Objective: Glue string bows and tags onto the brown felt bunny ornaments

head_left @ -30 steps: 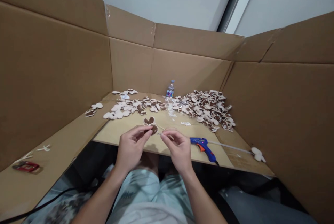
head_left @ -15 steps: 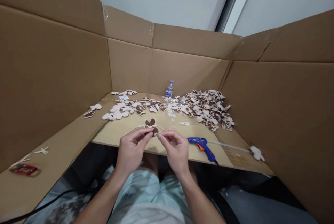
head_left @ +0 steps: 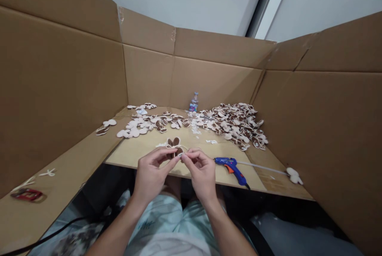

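Over the front of the board, my left hand [head_left: 151, 171] pinches a brown felt bunny-shaped ornament [head_left: 176, 141] with white edging and a cream string bow. Its ears point away from me, and my fingers hide part of its lower half. My right hand [head_left: 202, 169] is closed at the ornament's right side, thumb and fingertips at a small white label [head_left: 180, 154] against the brown face. A blue glue gun [head_left: 227, 161] with an orange trigger lies just right of that hand, a long glue stick [head_left: 262, 167] reaching out of its back.
A large pile of bunny ornaments [head_left: 235, 122] stands back right; more ornaments [head_left: 140, 124] spread back left. Loose white labels [head_left: 211, 141] and a plastic bottle [head_left: 193, 102] are between. A red cutter [head_left: 26, 195] lies far left. Cardboard walls [head_left: 215, 77] enclose the board.
The ornament has shifted slightly right and toward me in my hands. My right fingertips stay at the label, now lying against the brown face. The glue gun has not moved.
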A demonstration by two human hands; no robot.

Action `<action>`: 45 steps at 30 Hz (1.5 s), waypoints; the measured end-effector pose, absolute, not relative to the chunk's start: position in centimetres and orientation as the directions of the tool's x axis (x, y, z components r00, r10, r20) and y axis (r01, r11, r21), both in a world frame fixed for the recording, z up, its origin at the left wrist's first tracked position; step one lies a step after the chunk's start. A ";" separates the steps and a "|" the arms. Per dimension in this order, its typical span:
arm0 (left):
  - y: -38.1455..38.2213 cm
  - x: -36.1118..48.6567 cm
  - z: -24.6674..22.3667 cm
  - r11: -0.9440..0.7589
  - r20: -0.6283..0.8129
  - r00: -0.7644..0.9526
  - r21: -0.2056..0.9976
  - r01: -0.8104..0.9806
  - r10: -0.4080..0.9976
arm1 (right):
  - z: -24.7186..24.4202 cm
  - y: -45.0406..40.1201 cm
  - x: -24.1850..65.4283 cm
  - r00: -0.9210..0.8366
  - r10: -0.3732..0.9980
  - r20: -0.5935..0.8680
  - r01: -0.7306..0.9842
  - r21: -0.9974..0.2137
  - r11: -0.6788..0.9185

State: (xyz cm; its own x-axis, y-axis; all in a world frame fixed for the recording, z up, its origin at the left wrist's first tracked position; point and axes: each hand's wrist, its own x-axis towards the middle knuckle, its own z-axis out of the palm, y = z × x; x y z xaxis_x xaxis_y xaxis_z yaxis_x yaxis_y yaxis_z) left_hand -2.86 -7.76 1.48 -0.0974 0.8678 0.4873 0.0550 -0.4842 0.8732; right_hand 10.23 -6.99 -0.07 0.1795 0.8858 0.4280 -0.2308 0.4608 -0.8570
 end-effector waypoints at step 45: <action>-9.4 -3.1 2.8 -0.365 0.378 0.070 0.919 -0.148 0.923 | 1.5 -9.4 12.1 -0.028 0.872 0.489 -0.304 -0.835 0.459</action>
State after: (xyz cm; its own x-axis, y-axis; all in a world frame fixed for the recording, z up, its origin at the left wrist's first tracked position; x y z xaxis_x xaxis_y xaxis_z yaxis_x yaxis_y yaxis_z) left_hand -3.05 -9.44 2.79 0.0703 0.9232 0.3778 -0.1481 -0.3649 0.9192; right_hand 12.07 -9.41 1.48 -0.0278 0.8718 0.4891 -0.3038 0.4588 -0.8350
